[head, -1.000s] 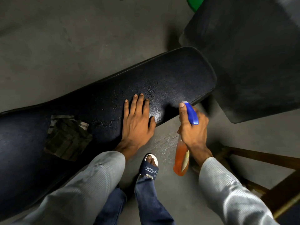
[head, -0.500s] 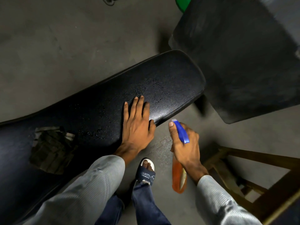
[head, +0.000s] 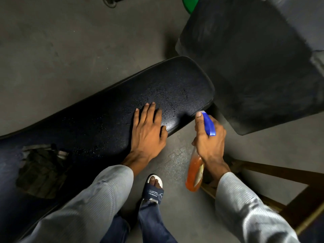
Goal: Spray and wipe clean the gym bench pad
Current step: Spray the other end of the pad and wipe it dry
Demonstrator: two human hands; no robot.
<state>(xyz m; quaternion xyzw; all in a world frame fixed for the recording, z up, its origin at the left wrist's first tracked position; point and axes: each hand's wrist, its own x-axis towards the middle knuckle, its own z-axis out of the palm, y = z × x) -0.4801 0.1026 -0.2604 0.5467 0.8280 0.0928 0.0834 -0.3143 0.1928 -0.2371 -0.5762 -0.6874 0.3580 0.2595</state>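
Note:
The long black bench pad point(head: 98, 109) runs from the lower left to the centre, with fine droplets speckling its right end. My left hand point(head: 148, 130) lies flat on the pad's near edge, fingers spread, holding nothing. My right hand point(head: 209, 139) grips a spray bottle point(head: 195, 172) of orange liquid with a blue trigger head, held just off the pad's right end, nozzle toward the pad. A dark folded cloth point(head: 41, 171) rests on the pad at the left.
A second, tilted black pad point(head: 254, 58) fills the upper right. A wooden frame point(head: 287, 186) stands at the lower right. My sandalled foot point(head: 154, 188) is on the grey concrete floor, which is wet beside the bench. A green object point(head: 188, 3) shows at the top.
The view has shifted, so the pad sits lower and further left. My right hand with the bottle dropped, then came back up near the pad's end. My left hand stayed flat on the pad.

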